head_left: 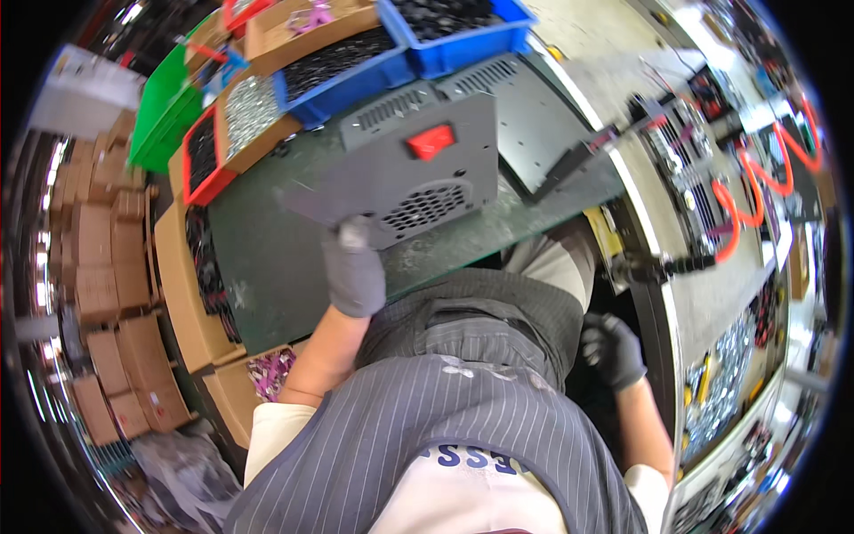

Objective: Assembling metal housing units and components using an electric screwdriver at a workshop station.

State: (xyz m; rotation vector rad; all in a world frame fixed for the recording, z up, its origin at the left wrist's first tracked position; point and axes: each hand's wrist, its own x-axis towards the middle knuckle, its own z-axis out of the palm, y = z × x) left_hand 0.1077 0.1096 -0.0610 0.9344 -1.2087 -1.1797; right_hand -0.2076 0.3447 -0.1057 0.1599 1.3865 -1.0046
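Note:
My left hand (352,271), in a grey glove, grips a grey sheet-metal panel (356,191) by its near edge. The panel is tilted above the dark green tabletop (267,276). It has a round patch of vent holes and a red piece (431,141) on its face. Behind it lie other grey metal panels (525,116), some slotted. My right hand (614,350), also gloved, hangs low beside my thigh, off the table. Its fingers are loosely bent and a little apart, with nothing visible in them.
Blue bins (342,84) of black parts line the far side, with a cardboard box of silver screws (252,111) and a red bin (206,165). To the right runs a conveyor-like bench (663,191) with orange coiled hoses (734,222). Stacked cartons (98,249) stand left.

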